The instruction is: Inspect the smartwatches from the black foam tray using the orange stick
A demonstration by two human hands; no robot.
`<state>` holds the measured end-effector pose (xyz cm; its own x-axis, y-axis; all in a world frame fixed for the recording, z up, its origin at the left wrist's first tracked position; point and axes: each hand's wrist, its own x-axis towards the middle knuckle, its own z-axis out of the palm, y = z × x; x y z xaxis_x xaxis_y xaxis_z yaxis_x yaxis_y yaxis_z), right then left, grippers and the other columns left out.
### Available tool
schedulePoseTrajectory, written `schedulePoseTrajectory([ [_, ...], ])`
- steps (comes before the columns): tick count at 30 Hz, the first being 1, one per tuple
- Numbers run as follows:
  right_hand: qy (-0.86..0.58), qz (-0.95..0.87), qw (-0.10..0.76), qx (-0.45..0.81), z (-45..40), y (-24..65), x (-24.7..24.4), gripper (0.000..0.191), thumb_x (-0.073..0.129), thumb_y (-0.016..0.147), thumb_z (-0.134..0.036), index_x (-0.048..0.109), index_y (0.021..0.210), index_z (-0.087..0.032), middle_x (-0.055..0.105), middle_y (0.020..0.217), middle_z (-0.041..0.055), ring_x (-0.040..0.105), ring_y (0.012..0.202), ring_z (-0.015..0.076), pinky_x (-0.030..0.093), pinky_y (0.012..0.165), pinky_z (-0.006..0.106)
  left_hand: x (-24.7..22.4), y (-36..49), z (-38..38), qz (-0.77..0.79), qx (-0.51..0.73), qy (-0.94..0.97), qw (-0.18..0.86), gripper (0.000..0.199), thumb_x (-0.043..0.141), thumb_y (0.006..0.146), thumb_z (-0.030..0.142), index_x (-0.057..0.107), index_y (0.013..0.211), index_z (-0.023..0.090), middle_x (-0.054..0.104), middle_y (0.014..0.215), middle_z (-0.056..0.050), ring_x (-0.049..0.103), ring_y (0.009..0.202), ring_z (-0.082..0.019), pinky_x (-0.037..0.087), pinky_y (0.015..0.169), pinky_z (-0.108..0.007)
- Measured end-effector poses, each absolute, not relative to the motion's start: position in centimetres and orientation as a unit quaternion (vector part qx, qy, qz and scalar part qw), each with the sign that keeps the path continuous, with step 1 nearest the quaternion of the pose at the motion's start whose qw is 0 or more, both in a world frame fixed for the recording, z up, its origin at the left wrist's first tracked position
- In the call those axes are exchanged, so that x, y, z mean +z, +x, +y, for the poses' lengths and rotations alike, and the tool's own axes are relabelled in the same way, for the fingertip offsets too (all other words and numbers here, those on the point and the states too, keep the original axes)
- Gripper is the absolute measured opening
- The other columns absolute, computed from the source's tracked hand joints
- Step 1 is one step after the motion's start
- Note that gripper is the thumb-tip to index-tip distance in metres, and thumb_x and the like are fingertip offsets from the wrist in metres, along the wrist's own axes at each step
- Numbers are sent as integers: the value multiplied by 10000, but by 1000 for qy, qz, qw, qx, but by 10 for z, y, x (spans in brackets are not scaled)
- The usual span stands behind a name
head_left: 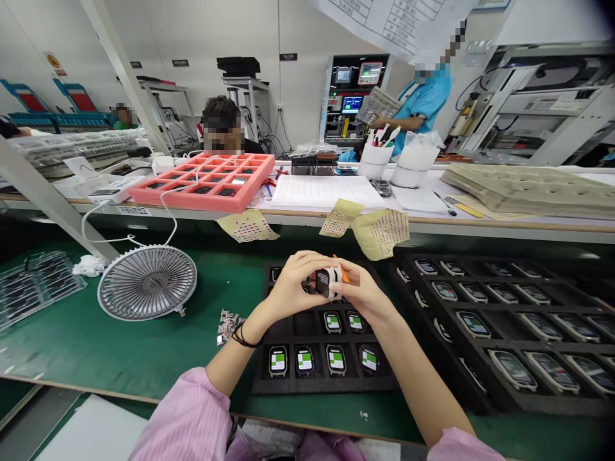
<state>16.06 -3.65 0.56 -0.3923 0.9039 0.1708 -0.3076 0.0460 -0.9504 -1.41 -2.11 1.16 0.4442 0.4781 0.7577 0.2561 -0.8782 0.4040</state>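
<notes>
Smartwatch (329, 283) is gripped between your closed fingers, left hand (298, 285) and right hand (359, 289) both wrapped on it, above the black foam tray (312, 384), whose slots keep the other watches (304, 360) apart.

Our left hand (293, 285) and right hand (361, 291) are raised close together, fingers (307, 262) curled inward, backs upward, both gripping at the centre. Our left forearm (230, 365) and right forearm (413, 378) angle in from below, bare past pink striped sleeves (187, 416) — and a thin black cord band (244, 335) circles our left wrist.
</notes>
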Motion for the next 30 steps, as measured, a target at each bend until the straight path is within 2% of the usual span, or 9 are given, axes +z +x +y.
schedulePoseTrajectory([
  [3, -280, -547, 489, 619, -36, 161, 5, 381, 833, 666, -300, 688, 1008, -222, 727, 956, 25, 705, 899, 227, 561, 838, 357, 11, -12, -22, 219, 483, 841, 106, 395, 732, 739, 202, 640, 1123, 216, 718, 1097, -78, 611, 1046, -253, 488, 904, -424],
  [6, -292, -555, 508, 590, -33, 166, 9, 470, 847, 653, -322, 679, 1079, -218, 744, 975, 46, 705, 929, 231, 577, 801, 340, 13, -14, -22, 218, 500, 832, 103, 401, 752, 736, 217, 641, 1121, 208, 705, 1123, -91, 600, 1093, -257, 475, 953, -437],
  [8, -307, -552, 550, 546, -33, 172, 13, 482, 830, 687, -335, 671, 1126, -215, 756, 986, 58, 712, 948, 230, 586, 802, 345, 15, -17, -22, 223, 509, 825, 106, 426, 775, 722, 213, 639, 1125, 202, 674, 1196, -107, 582, 1149, -260, 457, 1002, -440],
  [9, -316, -544, 586, 510, -34, 176, 16, 422, 797, 735, -351, 678, 1115, -212, 764, 965, 59, 722, 923, 226, 592, 793, 348, 16, -19, -22, 228, 509, 822, 115, 439, 780, 719, 207, 636, 1134, 199, 656, 1234, -114, 579, 1169, -257, 454, 1016, -432],
  [11, -325, -526, 664, 420, -38, 182, 20, 273, 667, 862, -407, 704, 1042, -206, 774, 824, 43, 744, 742, 203, 608, 703, 342, 18, -22, -23, 241, 503, 817, 148, 463, 777, 728, 197, 623, 1165, 194, 645, 1265, -119, 600, 1166, -243, 469, 1014, -398],
  [13, -304, -527, 714, 347, -44, 185, 23, 333, 516, 947, -464, 724, 962, -205, 742, 639, 17, 695, 503, 179, 597, 565, 328, 19, -23, -24, 255, 495, 810, 181, 479, 770, 739, 202, 612, 1191, 190, 669, 1233, -113, 636, 1124, -231, 496, 985, -363],
  [14, -289, -538, 723, 323, -47, 186, 23, 384, 469, 964, -482, 733, 929, -205, 721, 580, 10, 669, 442, 178, 587, 527, 330, 20, -23, -25, 264, 492, 808, 190, 484, 770, 739, 208, 610, 1196, 186, 682, 1213, -110, 650, 1105, -230, 508, 968, -352],
  [20, -256, -588, 721, 262, -55, 179, 21, 452, 453, 977, -460, 738, 722, -220, 725, 577, 23, 699, 481, 209, 595, 510, 344, 20, -21, -29, 293, 480, 802, 202, 487, 778, 721, 203, 620, 1180, 183, 697, 1188, -103, 664, 1081, -238, 541, 895, -316],
  [30, -249, -588, 732, 235, -52, 177, 19, 468, 440, 982, -448, 726, 684, -228, 715, 555, 11, 690, 457, 205, 596, 480, 337, 20, -20, -30, 297, 475, 806, 191, 478, 763, 726, 188, 619, 1182, 186, 703, 1178, -92, 669, 1069, -226, 548, 832, -280],
])
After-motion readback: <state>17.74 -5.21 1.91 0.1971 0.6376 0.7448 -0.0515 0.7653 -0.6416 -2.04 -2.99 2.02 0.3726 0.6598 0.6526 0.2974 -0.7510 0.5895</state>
